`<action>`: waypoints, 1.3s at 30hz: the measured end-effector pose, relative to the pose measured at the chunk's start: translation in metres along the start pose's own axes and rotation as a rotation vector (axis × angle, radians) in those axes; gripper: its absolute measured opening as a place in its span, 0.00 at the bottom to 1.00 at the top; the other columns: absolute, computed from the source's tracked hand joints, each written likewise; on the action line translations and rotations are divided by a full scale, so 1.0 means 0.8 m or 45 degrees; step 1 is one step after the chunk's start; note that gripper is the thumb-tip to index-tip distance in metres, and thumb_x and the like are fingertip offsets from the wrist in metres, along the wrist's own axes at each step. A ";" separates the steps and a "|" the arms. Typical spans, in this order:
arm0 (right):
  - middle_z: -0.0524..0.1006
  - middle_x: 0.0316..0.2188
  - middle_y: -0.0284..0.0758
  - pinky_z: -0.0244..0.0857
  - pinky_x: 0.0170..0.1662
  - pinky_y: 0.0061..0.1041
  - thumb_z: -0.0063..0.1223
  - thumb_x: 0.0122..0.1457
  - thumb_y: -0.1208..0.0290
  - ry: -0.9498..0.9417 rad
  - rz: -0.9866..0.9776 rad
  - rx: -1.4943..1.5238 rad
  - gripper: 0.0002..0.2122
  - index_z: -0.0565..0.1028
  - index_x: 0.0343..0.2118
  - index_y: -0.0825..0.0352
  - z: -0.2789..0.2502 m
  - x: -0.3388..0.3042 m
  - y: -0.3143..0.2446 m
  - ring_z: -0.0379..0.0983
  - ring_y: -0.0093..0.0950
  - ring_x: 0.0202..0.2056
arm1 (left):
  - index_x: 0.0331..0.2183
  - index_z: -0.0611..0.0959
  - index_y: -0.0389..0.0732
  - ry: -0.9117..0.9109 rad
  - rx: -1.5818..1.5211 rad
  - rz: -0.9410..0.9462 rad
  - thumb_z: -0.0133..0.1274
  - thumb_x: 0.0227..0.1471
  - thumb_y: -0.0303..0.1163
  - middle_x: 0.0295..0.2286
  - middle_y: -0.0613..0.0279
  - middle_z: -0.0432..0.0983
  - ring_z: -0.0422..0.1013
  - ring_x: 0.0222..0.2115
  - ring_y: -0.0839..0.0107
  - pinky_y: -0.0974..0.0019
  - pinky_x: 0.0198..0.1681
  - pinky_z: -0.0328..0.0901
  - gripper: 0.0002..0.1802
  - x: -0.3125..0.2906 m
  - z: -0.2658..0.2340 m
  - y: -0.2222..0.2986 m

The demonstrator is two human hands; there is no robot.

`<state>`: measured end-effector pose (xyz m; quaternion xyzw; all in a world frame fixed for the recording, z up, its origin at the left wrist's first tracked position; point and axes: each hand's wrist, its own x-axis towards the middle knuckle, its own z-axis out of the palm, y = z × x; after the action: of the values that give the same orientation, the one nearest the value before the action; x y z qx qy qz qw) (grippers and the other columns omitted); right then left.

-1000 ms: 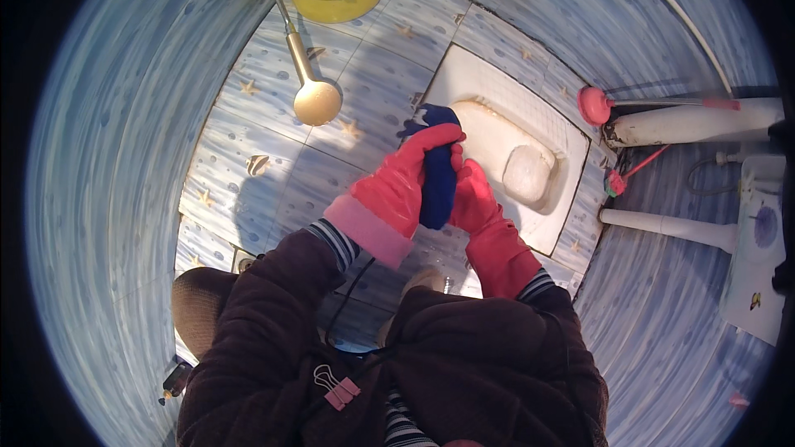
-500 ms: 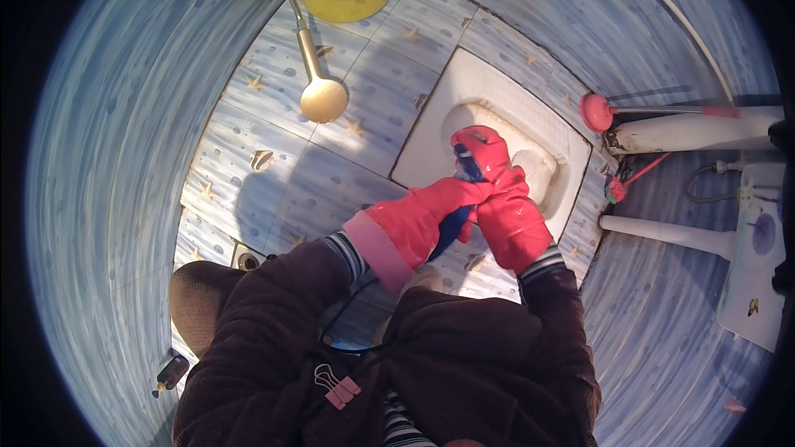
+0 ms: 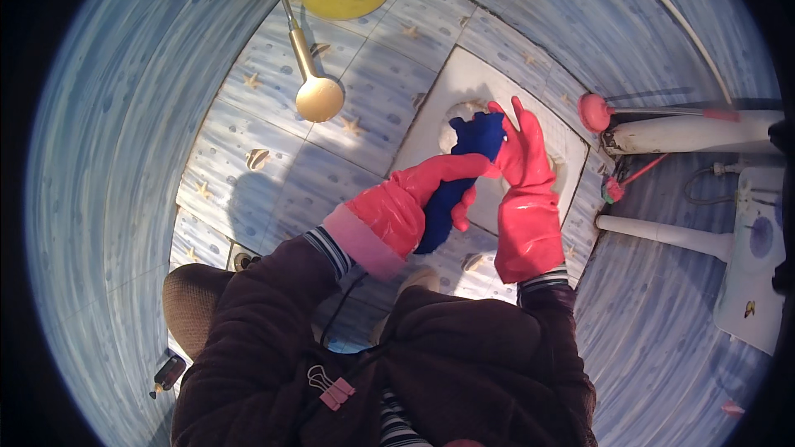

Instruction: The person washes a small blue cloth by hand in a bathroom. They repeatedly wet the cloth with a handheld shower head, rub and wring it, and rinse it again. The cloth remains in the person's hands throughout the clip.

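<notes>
Both hands wear long pinkish-red rubber gloves. A dark blue cloth (image 3: 479,134) hangs bunched in my left hand (image 3: 414,199), its thumb laid across the front and its fingers curled behind; part of the cloth trails below the grip. Beside the cloth's right edge is my right hand (image 3: 527,157), open, with its fingers raised and spread; whether its inner side touches the cloth I cannot tell. Both hands are over the white squat toilet (image 3: 443,79), hiding much of its bowl.
A gold shower head (image 3: 320,99) lies on the blue tiled floor (image 3: 302,199), near a yellow bucket (image 3: 344,0). A red plunger (image 3: 594,112), a small pink-handled brush (image 3: 613,190), white pipes (image 3: 671,233) and a cistern (image 3: 749,281) line the right wall. A floor drain (image 3: 240,258) sits by my left knee.
My right hand has let go of the blue cloth and spread its fingers, shifting slightly right. The cloth, squeezed between both gloves before, now shows more fully in my left hand.
</notes>
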<state>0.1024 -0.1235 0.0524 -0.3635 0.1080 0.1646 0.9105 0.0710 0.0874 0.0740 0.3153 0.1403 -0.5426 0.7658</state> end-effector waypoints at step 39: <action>0.67 0.64 0.36 0.73 0.52 0.36 0.63 0.62 0.62 -0.246 0.337 -0.457 0.35 0.59 0.70 0.56 0.043 0.003 0.039 0.70 0.32 0.58 | 0.47 0.78 0.35 0.375 -0.616 0.653 0.65 0.55 0.43 0.33 0.46 0.80 0.78 0.31 0.48 0.46 0.40 0.75 0.26 0.009 -0.073 0.069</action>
<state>0.0958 -0.0773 0.0568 -0.4847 0.0361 0.3331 0.8080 0.1321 0.1308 0.0442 0.2250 0.2896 -0.2336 0.9006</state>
